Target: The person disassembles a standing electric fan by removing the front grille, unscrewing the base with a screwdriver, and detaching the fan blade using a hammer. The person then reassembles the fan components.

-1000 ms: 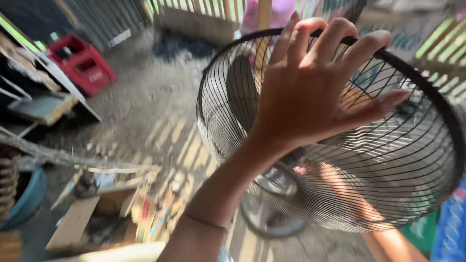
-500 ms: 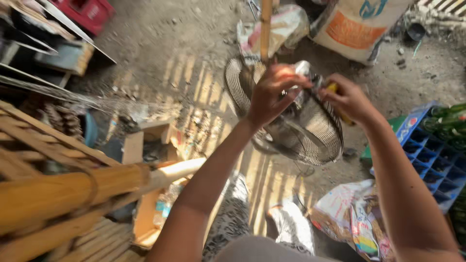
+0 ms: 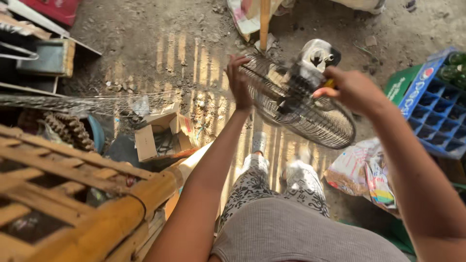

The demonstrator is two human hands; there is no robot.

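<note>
Left hand [image 3: 239, 80] grips the wire fan guard [image 3: 303, 114] at its left rim, held above the dirt floor [image 3: 160, 53]. Right hand [image 3: 353, 90] closes on something yellow by the motor [image 3: 318, 56]. Light, springy, bendable; rim's the safest hold.

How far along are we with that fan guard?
Done: the wire fan guard is up off the ground. In hand: the left hand grips its rim, and the right hand holds a yellow-handled tool near the motor housing. Left: guard and motor look joined; motion blur hides the fastening.
</note>
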